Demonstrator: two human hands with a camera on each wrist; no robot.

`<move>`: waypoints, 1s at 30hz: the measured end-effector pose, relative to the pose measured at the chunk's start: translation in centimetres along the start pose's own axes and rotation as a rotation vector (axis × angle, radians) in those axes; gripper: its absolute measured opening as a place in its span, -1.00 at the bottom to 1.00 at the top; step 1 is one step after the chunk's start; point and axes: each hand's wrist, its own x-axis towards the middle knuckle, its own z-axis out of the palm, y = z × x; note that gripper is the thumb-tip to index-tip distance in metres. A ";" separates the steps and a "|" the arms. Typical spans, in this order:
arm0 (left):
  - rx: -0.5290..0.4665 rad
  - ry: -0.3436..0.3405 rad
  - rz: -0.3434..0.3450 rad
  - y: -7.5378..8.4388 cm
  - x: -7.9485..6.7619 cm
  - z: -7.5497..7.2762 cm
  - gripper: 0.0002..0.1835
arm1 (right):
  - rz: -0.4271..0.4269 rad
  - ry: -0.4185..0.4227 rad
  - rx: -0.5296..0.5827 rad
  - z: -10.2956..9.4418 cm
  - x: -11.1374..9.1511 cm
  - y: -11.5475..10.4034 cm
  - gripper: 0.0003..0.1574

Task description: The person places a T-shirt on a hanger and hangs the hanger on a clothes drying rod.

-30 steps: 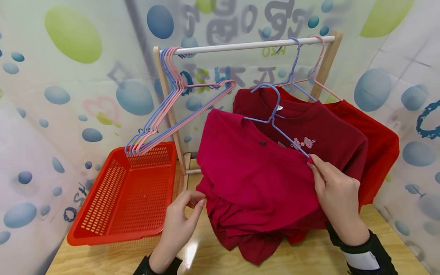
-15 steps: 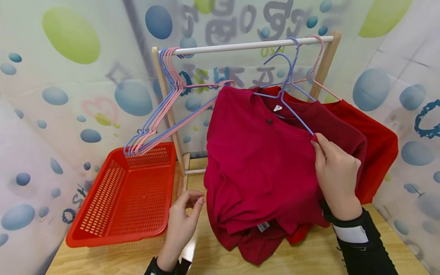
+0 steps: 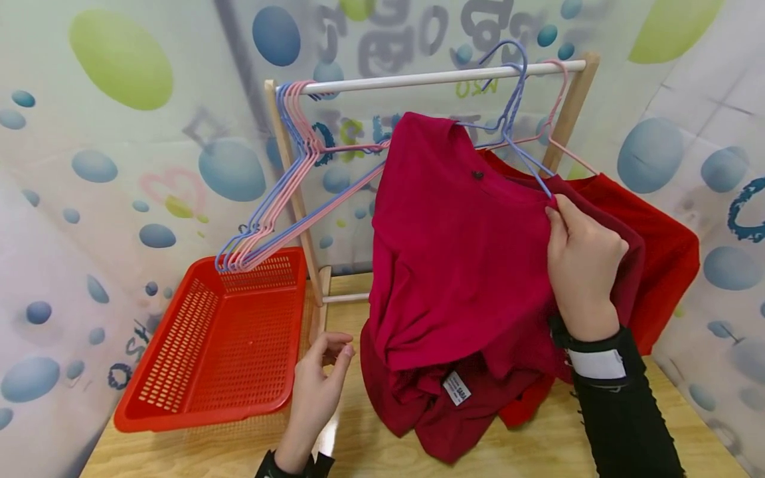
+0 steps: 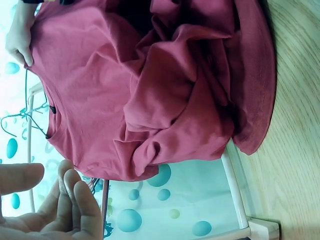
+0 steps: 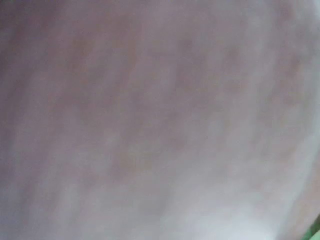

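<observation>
My right hand (image 3: 586,265) pinches the shoulder of a crimson shirt (image 3: 460,259) together with the arm of the blue hanger (image 3: 536,174) inside it. The hook of that hanger stands just above the white rail (image 3: 406,81); whether it touches the rail I cannot tell. Bunched cloth and a white label (image 3: 457,388) show at the shirt's bottom. Apart from the shirt, my left hand (image 3: 319,382) hovers with loosely bent fingers and holds nothing. In the left wrist view its fingers (image 4: 82,205) are near the shirt. The right wrist view is only a blur.
A dark red shirt (image 3: 624,245) and a bright red garment (image 3: 666,259) hang at the rail's right end. Several pink and blue hangers (image 3: 299,179) hang at the left end. A red basket (image 3: 209,419) stands on the wooden table (image 3: 352,451) at the left.
My right hand has raised the crimson shirt and its hanger, bringing the hook up from below the rail to just above it. My left hand has come away from the shirt's edge.
</observation>
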 end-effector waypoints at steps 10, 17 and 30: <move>0.004 0.001 -0.017 0.0 -0.2 0.0 -0.88 | 0.016 -0.097 -0.021 0.7 1.1 0.0 -0.59; 0.002 -0.001 -0.023 -0.1 -0.2 -0.1 -0.88 | -0.001 -0.144 -0.036 0.8 1.9 -0.3 -0.60; -0.003 0.005 -0.014 -0.2 0.0 -0.1 -0.89 | -0.025 -0.250 -0.064 1.6 1.9 -0.3 -0.61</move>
